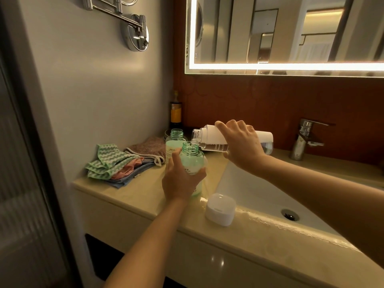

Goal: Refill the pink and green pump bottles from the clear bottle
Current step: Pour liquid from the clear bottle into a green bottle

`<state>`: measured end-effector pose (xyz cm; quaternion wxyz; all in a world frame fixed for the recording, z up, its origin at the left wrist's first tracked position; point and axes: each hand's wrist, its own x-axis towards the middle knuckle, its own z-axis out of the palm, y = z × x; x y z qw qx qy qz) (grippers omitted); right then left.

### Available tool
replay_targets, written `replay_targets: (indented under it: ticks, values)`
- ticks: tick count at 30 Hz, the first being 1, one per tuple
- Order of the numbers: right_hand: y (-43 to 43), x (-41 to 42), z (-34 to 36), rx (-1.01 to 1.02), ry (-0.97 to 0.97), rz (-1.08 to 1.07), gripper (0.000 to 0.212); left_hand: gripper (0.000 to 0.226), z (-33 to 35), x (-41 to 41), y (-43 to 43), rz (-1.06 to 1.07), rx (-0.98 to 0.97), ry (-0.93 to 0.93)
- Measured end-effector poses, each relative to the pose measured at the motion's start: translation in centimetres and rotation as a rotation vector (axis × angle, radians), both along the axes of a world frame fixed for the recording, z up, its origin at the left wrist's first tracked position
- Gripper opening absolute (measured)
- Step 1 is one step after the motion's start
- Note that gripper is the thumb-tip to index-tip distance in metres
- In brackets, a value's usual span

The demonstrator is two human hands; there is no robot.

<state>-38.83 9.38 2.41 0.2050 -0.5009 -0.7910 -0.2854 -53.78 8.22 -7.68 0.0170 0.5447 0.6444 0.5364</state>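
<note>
Left hand [180,180] gripping green bottle [190,157], right hand [241,146] gripping clear bottle [211,146] tipped above

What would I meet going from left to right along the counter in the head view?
Folded cloths → green bottle in the left hand → white cap → faucet. I leave out the clear bottle in the right hand: it spans several.

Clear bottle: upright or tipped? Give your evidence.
Tipped. The clear bottle lies almost level in the right hand, its open neck above the mouth of the green bottle.
</note>
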Motion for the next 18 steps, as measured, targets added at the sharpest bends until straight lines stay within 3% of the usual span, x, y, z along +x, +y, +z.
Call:
replay_targets:
  ticks: [18]
  values:
    - [-0.05, 0.08, 0.07, -0.014, 0.003, 0.002, 0.068, 0.086, -0.09, 0.02, 0.26, 0.015, -0.004, 0.013]
